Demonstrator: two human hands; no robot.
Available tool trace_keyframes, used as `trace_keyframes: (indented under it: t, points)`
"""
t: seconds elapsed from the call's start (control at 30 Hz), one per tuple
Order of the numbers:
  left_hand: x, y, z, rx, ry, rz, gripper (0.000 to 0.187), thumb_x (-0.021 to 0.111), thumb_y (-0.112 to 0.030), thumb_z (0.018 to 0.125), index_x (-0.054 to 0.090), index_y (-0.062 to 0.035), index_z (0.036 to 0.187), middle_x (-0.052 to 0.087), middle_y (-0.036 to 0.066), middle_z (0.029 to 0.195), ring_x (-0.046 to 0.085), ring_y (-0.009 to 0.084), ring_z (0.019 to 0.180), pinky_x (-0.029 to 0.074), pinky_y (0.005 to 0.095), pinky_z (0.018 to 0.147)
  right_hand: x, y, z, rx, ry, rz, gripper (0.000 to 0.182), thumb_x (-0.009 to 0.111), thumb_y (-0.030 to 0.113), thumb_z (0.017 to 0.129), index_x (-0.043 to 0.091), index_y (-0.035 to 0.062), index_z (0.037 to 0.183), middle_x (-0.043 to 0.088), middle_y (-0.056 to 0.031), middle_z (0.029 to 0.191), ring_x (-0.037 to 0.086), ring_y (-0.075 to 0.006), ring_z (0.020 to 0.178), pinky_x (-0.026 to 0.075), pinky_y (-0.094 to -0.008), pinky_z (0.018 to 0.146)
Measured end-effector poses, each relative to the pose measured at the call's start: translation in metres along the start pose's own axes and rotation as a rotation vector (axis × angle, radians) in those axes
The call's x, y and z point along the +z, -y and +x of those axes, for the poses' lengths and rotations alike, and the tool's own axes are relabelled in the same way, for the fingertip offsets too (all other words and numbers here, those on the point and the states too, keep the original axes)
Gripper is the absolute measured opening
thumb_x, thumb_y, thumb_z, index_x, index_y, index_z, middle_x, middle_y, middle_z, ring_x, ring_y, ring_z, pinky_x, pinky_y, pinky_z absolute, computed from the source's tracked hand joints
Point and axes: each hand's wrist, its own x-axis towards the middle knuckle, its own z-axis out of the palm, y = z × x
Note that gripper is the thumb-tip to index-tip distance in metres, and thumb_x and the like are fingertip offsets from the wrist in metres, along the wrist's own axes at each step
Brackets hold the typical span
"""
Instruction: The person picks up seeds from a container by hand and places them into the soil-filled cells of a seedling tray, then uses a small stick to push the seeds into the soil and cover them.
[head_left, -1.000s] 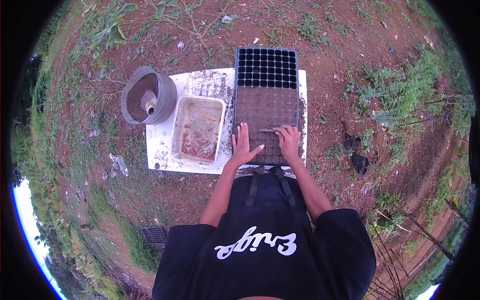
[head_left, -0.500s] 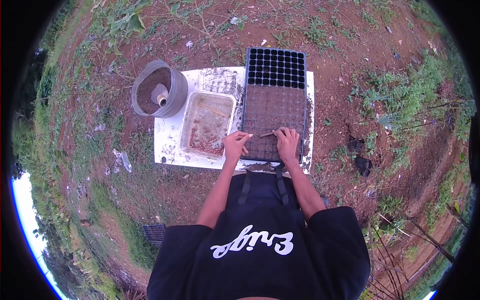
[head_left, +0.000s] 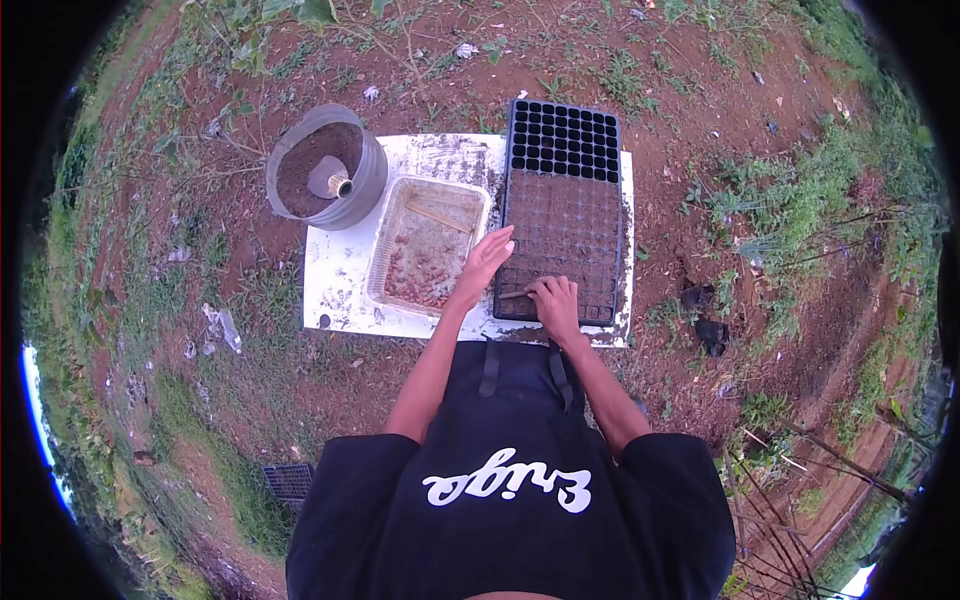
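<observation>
A long black seedling tray (head_left: pixel 562 215) lies before me, brown soil in most of its cells and bare black cells at the far end. Over its near left part, my right hand (head_left: pixel 556 302) pinches a short thin stick (head_left: pixel 516 294) that points left, low over the soil. My left hand (head_left: pixel 487 265) hovers at the tray's left edge, fingers stretched out and no held thing visible. Beside it, a clear plastic tub (head_left: pixel 377 250) contains small reddish seeds (head_left: pixel 415 285), mostly toward the near end, and a flat wooden strip (head_left: pixel 440 217).
A white, dirt-smeared board (head_left: pixel 345 270) carries the tray and tub. A grey round bucket (head_left: pixel 372 180) of soil, with a scoop-like tool (head_left: pixel 330 180) in it, stands at its far left corner. Another black cell tray (head_left: pixel 288 482) lies on the ground at lower left.
My right hand has moved left and nearer to me with the stick. My left hand has shifted slightly right and away from me, its fingers opening out from a pinch.
</observation>
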Motion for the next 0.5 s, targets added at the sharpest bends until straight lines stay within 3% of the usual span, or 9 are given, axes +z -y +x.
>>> trace_keyframes:
  t: [0.1, 0.3, 0.37, 0.4, 0.47, 0.5]
  points:
    - [-0.024, 0.006, -0.005, 0.116, -0.058, 0.053, 0.046, 0.060, -0.020, 0.097, 0.048, -0.0019, 0.138, 0.049, 0.014, 0.141, 0.043, 0.0211, 0.135, 0.032, 0.0347, 0.112, 0.016, 0.003, 0.007, -0.042, -0.010, -0.048, 0.013, 0.068, 0.017, 0.083, 0.067, 0.0157, 0.095, 0.059, -0.0008, 0.096, 0.052, -0.0231, 0.093, 0.037, -0.0398, 0.084]
    - [-0.076, 0.016, -0.045, 0.127, -0.188, 0.277, 0.052, 0.063, -0.026, 0.094, 0.048, 0.0000, 0.137, 0.053, 0.016, 0.138, 0.050, 0.0241, 0.129, 0.037, 0.0369, 0.108, 0.025, -0.002, 0.056, 0.179, -0.153, -0.125, 0.009, 0.064, 0.016, 0.087, 0.067, 0.0150, 0.095, 0.062, -0.0003, 0.095, 0.051, -0.0238, 0.091, 0.035, -0.0383, 0.081]
    - [-0.084, 0.019, -0.063, 0.166, -0.158, 0.685, 0.062, 0.067, -0.035, 0.089, 0.048, -0.0014, 0.137, 0.054, 0.019, 0.137, 0.051, 0.0290, 0.128, 0.037, 0.0398, 0.108, 0.025, -0.003, 0.064, 0.208, -0.178, -0.139, 0.008, 0.064, 0.015, 0.087, 0.067, 0.0146, 0.094, 0.063, -0.0008, 0.096, 0.052, -0.0243, 0.092, 0.036, -0.0388, 0.081]
    - [-0.084, 0.020, -0.069, 0.180, -0.155, 0.681, 0.062, 0.067, -0.035, 0.089, 0.048, -0.0014, 0.137, 0.054, 0.019, 0.137, 0.051, 0.0290, 0.128, 0.037, 0.0398, 0.108, 0.024, -0.002, 0.066, 0.229, -0.173, -0.135, 0.008, 0.063, 0.015, 0.087, 0.068, 0.0145, 0.094, 0.063, -0.0011, 0.097, 0.052, -0.0245, 0.092, 0.036, -0.0389, 0.081]
    - [-0.081, 0.022, -0.077, 0.156, -0.105, 1.008, 0.073, 0.070, -0.050, 0.082, 0.049, -0.0077, 0.138, 0.058, 0.019, 0.128, 0.053, 0.0362, 0.121, 0.040, 0.0445, 0.105, 0.022, 0.000, 0.068, 0.238, -0.178, -0.143, 0.008, 0.063, 0.015, 0.088, 0.068, 0.0144, 0.094, 0.063, -0.0013, 0.097, 0.052, -0.0247, 0.093, 0.036, -0.0390, 0.081]
    - [-0.078, 0.022, -0.078, 0.271, -0.087, 1.174, 0.075, 0.070, -0.052, 0.081, 0.049, -0.0088, 0.138, 0.060, 0.019, 0.122, 0.056, 0.0364, 0.115, 0.043, 0.0459, 0.099, 0.024, 0.002, 0.065, 0.245, -0.182, -0.119, 0.008, 0.064, 0.015, 0.087, 0.068, 0.0145, 0.094, 0.062, -0.0014, 0.098, 0.052, -0.0249, 0.093, 0.036, -0.0392, 0.081]
